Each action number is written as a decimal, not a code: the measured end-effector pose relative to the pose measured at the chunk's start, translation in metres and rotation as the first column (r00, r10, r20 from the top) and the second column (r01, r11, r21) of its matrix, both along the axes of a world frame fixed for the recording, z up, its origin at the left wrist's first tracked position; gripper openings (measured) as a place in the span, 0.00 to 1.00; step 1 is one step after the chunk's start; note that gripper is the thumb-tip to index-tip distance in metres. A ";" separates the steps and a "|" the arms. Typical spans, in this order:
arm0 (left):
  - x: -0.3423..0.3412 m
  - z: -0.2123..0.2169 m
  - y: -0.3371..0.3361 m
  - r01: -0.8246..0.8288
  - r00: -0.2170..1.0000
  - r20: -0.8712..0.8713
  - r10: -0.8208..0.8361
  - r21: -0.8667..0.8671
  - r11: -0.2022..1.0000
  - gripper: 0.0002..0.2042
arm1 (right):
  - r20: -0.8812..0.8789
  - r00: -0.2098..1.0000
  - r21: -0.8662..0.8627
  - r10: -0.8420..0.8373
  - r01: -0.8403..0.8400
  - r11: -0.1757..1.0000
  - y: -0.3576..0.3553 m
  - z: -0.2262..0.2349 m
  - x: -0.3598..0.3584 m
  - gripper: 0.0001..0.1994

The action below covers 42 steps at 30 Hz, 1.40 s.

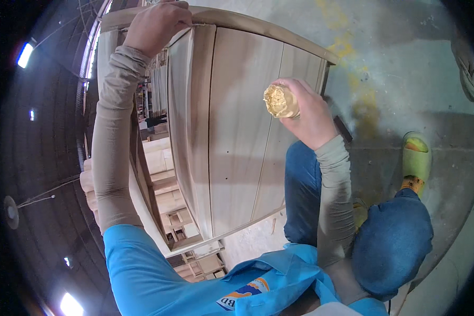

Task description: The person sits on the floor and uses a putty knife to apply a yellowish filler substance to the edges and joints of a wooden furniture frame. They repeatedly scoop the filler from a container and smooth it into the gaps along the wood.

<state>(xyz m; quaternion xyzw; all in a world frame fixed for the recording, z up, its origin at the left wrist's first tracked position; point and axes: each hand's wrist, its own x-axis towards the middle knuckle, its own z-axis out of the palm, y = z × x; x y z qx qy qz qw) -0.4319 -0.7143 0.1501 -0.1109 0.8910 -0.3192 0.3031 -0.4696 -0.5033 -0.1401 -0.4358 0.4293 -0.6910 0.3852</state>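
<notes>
My right hand [315,117] is wrapped round a small round container [292,109], whose open mouth is full of pale yellow, crumbly paste [277,100]. It is held tilted in front of a light wooden furniture piece [242,105] made of flat panels in a frame. My left hand [155,26] is at the upper left corner of this piece, by its thick top rail [247,22]. Its fingers are curled and pressed together where the rail meets a panel. Whatever they pinch is hidden.
More wooden frames [168,203] stand behind the furniture piece, at the left. My bent legs in blue jeans [392,247] are at the lower right, with a yellow-green shoe [417,158] on the grey concrete floor [379,168]. Yellow marks [345,45] run along the floor.
</notes>
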 end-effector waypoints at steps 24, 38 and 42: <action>-0.042 -0.028 0.005 0.219 0.891 0.434 -0.136 -0.148 0.964 0.06 | 0.015 0.999 -0.023 0.041 -0.040 0.999 -0.003 0.004 0.008 0.25; -0.043 -0.052 -0.008 0.308 0.811 0.560 -0.167 -0.168 0.936 0.06 | -0.031 0.998 0.061 0.058 -0.057 0.997 -0.006 -0.007 0.011 0.27; -0.048 -0.058 -0.002 0.261 0.824 0.559 -0.092 -0.231 0.937 0.06 | -0.018 0.999 0.032 0.041 -0.041 0.999 -0.008 -0.011 0.012 0.27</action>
